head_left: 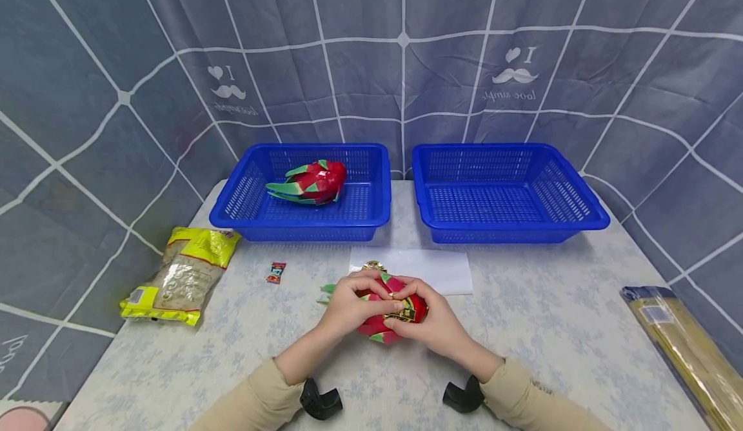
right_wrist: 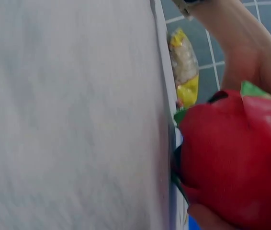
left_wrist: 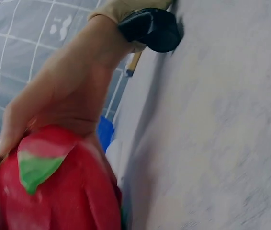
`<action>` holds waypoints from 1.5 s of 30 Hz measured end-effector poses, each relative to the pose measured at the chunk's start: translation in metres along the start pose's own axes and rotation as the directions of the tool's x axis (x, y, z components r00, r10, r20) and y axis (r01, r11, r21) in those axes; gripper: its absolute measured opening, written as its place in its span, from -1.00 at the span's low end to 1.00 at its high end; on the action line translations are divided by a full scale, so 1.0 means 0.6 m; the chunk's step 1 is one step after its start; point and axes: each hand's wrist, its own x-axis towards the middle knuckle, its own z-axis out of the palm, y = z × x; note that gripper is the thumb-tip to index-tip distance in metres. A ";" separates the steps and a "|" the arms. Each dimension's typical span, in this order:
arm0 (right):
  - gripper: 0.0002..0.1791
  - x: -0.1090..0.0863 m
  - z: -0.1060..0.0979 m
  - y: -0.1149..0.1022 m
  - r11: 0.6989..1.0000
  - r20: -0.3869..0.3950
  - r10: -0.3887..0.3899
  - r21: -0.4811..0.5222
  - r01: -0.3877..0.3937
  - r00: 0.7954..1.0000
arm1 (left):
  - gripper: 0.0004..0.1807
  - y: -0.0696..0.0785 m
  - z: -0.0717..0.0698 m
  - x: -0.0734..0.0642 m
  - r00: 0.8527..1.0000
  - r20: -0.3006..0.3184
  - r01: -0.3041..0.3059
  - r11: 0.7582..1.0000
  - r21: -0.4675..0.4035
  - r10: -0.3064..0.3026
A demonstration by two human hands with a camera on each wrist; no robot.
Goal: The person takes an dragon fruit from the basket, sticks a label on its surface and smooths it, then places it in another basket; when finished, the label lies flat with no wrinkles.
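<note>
Both hands hold a red dragon fruit (head_left: 380,331) with green-tipped scales, just above the table in front of the person. The left hand (head_left: 351,305) grips its leafy side, and the right hand (head_left: 435,321) curls round its rounded end. A black and gold label (head_left: 411,310) lies on the fruit's upper side, with both thumbs at it. In the left wrist view, red skin and one green tip of the dragon fruit (left_wrist: 54,191) show below the hand. Its smooth red side (right_wrist: 231,167) fills the lower right of the right wrist view. Some fingers are hidden behind the fruit.
A white sheet (head_left: 447,273) with a gold and black label (head_left: 373,266) lies behind the hands. A blue basket (head_left: 302,234) holds another dragon fruit (head_left: 322,180); a second blue basket (head_left: 499,236) stands right. A yellow bag (head_left: 182,279), small packet (head_left: 275,272) and long package (head_left: 685,347) lie around.
</note>
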 end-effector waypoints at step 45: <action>-0.74 0.017 -0.046 0.006 0.999 0.188 -0.052 -0.003 0.053 0.981 | -0.79 -0.002 -0.017 0.006 0.987 0.155 -0.058 0.996 0.063 0.047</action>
